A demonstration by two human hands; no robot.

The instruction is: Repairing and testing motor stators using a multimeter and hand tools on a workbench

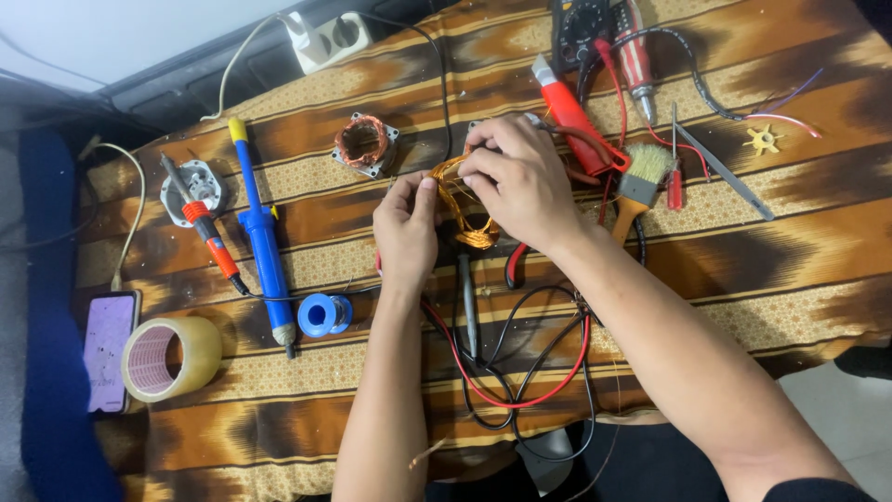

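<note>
Gripping a loop of copper wire (pixel 462 209) at the middle of the patterned brown cloth (pixel 743 260), both hands were seen from above. The left hand (pixel 406 232) was closed narrow, thumb and forefinger pinched on the near-left side of the coil. The right hand (pixel 518 181) was curled over the coil's top, fingers (pixel 483 160) bent tight on the wire; how much of the coil was covered beneath the palm could not be told.

A wound copper block (pixel 364 142) in a metal frame was lying just beyond the left hand, apart from it. A blue suction tool (pixel 263 232) with a yellow cap was laid lengthwise to the left, an orange-handled iron (pixel 209 237) beside it, a blue spool (pixel 324 314) near its tip. A tape roll (pixel 172 357) and a phone (pixel 108 349) were placed at the far left edge.

Right of the hands a red cutter (pixel 571 112), a paintbrush (pixel 641 177) and tweezers (pixel 720 167) were spread out, with a meter (pixel 583 28) at the top. Red and black leads (pixel 520 372) were looped below the wrists, and a metal probe (pixel 469 307) was lying between the forearms.
</note>
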